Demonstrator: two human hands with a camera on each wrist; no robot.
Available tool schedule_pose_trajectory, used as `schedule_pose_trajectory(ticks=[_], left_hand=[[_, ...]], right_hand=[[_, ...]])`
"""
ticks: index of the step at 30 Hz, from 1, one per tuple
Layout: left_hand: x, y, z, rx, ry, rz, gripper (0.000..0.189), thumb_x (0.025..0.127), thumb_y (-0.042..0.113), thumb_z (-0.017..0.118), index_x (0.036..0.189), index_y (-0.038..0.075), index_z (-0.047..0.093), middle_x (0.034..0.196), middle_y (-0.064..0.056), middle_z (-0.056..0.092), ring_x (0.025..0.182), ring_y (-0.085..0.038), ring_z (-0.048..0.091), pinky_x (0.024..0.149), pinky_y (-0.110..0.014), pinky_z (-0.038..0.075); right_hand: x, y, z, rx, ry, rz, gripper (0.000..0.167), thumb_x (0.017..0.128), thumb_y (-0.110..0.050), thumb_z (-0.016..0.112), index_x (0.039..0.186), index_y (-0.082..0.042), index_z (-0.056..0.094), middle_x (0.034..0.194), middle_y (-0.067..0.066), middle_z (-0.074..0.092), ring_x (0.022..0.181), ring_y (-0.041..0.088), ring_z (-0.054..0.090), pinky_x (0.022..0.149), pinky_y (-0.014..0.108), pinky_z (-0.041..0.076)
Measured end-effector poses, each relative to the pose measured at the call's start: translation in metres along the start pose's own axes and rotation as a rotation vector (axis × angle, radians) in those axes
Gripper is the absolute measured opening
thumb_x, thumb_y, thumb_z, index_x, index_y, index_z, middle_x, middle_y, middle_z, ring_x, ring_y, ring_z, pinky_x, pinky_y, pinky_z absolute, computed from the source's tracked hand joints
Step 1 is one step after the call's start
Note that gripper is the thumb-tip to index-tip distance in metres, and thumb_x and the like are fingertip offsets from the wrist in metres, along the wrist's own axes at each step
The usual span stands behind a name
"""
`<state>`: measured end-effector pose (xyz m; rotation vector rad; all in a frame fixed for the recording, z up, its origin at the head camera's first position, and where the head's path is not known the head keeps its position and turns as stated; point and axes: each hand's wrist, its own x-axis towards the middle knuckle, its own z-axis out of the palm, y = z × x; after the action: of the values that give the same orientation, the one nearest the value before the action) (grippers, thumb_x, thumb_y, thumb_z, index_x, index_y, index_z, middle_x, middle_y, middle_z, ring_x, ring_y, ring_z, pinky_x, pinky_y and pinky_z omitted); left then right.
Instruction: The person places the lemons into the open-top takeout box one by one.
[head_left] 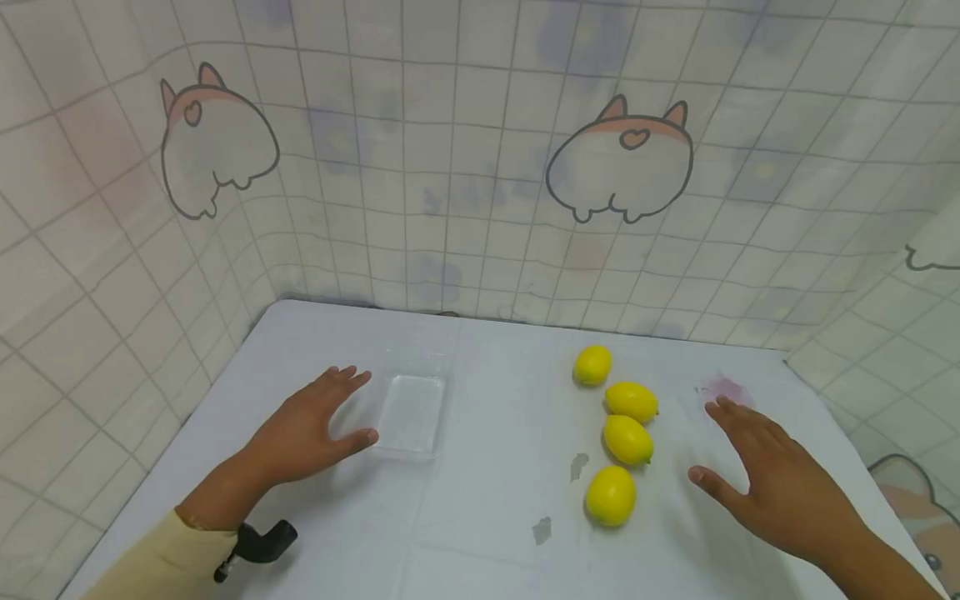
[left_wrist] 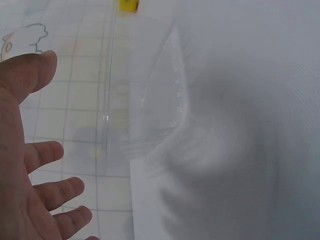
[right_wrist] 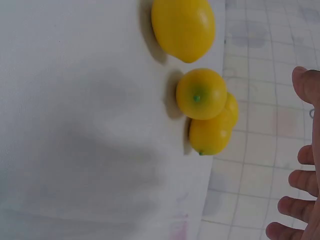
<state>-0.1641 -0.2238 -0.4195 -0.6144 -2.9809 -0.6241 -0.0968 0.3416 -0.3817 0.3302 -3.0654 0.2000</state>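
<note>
A clear plastic tray point(head_left: 412, 414) lies on the left half of the white table, and my left hand point(head_left: 311, 429) hovers just left of it, fingers extended and holding nothing. The left wrist view shows the tray's see-through wall point(left_wrist: 167, 100) beyond the spread fingers. Several yellow lemons point(head_left: 628, 440) form a rough column right of the middle; the nearest lemon point(head_left: 611, 496) sits a little apart. To their right my right hand point(head_left: 783, 483) is held above the table with thumb and fingers apart, touching none of them. In the right wrist view the lemons point(right_wrist: 201, 94) appear beside that hand.
White cloth covers the table point(head_left: 495, 542), marked by two grey patches point(head_left: 542, 530) and a pinkish stain point(head_left: 723, 389). A tile-patterned curtain point(head_left: 480, 167) hangs along the back and sides. A black strap piece point(head_left: 266, 542) sits at my left wrist.
</note>
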Motion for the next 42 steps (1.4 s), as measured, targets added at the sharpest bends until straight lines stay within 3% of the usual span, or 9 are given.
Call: schedule_pose_trajectory(ticks=[8,17,24,31,36,42], left_hand=[[-0.002,-0.005,0.013,-0.039,-0.001,-0.041,0.087,0.091,0.061,0.069,0.156,0.011,0.042,0.157,-0.018,0.042,0.145,-0.043,0.036,0.112,-0.064,0.033],[-0.005,-0.006,0.019,-0.076,0.003,-0.058,0.090,0.092,0.068,0.062,0.157,0.011,0.039,0.156,-0.017,0.045,0.143,-0.042,0.040,0.113,-0.061,0.034],[-0.005,-0.009,0.024,-0.095,-0.010,-0.077,0.089,0.092,0.066,0.065,0.157,0.011,0.039,0.156,-0.015,0.045,0.143,-0.041,0.040,0.113,-0.061,0.035],[-0.003,-0.014,0.032,-0.101,-0.020,-0.086,0.087,0.093,0.060,0.068,0.158,0.011,0.039,0.156,-0.016,0.044,0.143,-0.041,0.040,0.113,-0.060,0.035],[-0.004,-0.012,0.029,-0.105,-0.021,-0.091,0.084,0.094,0.054,0.069,0.158,0.011,0.038,0.156,-0.018,0.044,0.142,-0.043,0.041,0.112,-0.061,0.035],[-0.006,-0.012,0.028,-0.123,-0.028,-0.090,0.087,0.094,0.063,0.064,0.158,0.010,0.038,0.156,-0.018,0.044,0.142,-0.042,0.041,0.112,-0.061,0.036]], right_hand=[[-0.003,-0.011,0.005,0.033,-0.021,0.010,0.103,0.087,-0.080,0.054,0.156,-0.007,0.037,0.159,0.022,0.036,0.138,0.048,0.037,0.103,0.073,0.035],[-0.010,-0.021,0.014,0.072,-0.010,-0.014,0.091,0.090,-0.075,0.056,0.155,-0.014,0.040,0.153,0.015,0.045,0.135,0.040,0.043,0.100,0.070,0.042],[-0.010,-0.030,0.022,0.086,-0.039,-0.003,0.093,0.088,-0.082,0.047,0.154,-0.017,0.043,0.152,0.013,0.046,0.133,0.038,0.047,0.098,0.068,0.045],[-0.011,-0.038,0.030,0.104,-0.076,0.014,0.081,0.090,-0.066,0.067,0.153,-0.018,0.046,0.150,0.012,0.050,0.132,0.038,0.051,0.097,0.066,0.047],[-0.011,-0.043,0.033,0.117,-0.098,0.014,0.081,0.090,-0.065,0.068,0.153,-0.019,0.046,0.149,0.011,0.052,0.131,0.037,0.052,0.096,0.065,0.048],[-0.011,-0.049,0.038,0.145,-0.082,-0.009,0.078,0.089,-0.062,0.070,0.150,-0.018,0.049,0.148,0.010,0.053,0.129,0.035,0.054,0.094,0.063,0.050]])
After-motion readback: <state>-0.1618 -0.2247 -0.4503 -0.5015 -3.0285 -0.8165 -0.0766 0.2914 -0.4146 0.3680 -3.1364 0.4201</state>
